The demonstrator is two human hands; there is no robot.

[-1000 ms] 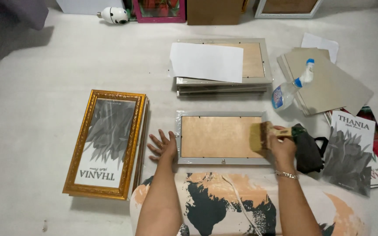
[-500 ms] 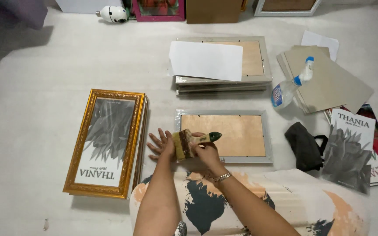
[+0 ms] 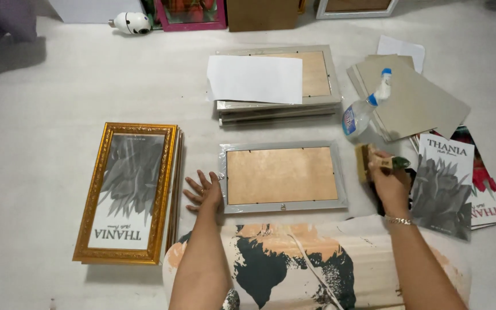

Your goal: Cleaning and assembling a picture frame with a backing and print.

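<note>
A silver picture frame (image 3: pixel 283 175) lies face down on the white floor in front of me, its brown backing board showing. My left hand (image 3: pixel 204 190) rests flat with fingers spread against the frame's lower left corner. My right hand (image 3: pixel 387 178) is just off the frame's right edge and grips a wide wooden brush (image 3: pixel 368 163) with a green handle.
A stack of gold frames (image 3: pixel 126 192) lies at the left. A pile of frames topped by a white sheet (image 3: pixel 255 78) sits behind. A spray bottle (image 3: pixel 365 110), grey boards (image 3: pixel 417 100) and printed sheets (image 3: pixel 446 185) lie at the right.
My right hand swept the brush from the frame's right end to its left end and back, and now holds it past the right edge. My left hand stayed put.
</note>
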